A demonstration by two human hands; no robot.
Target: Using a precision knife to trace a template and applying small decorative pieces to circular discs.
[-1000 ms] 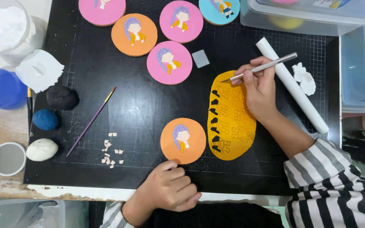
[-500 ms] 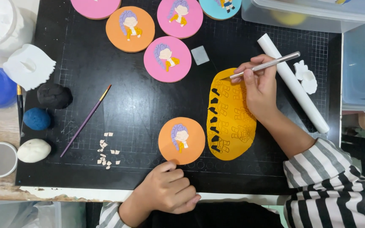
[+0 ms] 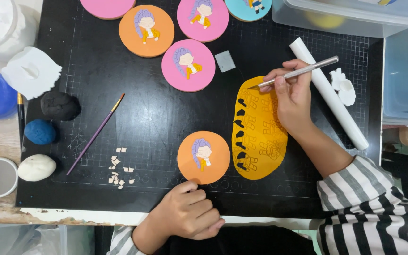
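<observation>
- A black cutting mat (image 3: 166, 108) with a faint grid covered the table, with clear plastic boxes (image 3: 355, 14) along its far right edge.
- The right hand (image 3: 291, 94) pinched a thin silver tool (image 3: 303, 71) in closed fingers, its tip touching the top of a flat yellow clay sheet (image 3: 260, 132) marked with a row of small cut-outs.
- A white rolling pin (image 3: 329, 94) lay slanted just beyond that hand.
- The left hand (image 3: 187, 212) rested loosely curled at the mat's near edge, holding nothing, fingertips just under an orange disc (image 3: 204, 158) bearing a little purple-haired figure.
- That disc sat right beside the yellow sheet.
- More discs (image 3: 188, 65), pink and orange, lay across the far side.
- A purple-handled brush (image 3: 95, 134), tiny pale clay bits (image 3: 119, 170), and black (image 3: 60, 105), blue (image 3: 39, 131) and white (image 3: 36, 167) clay lumps sat at left.
</observation>
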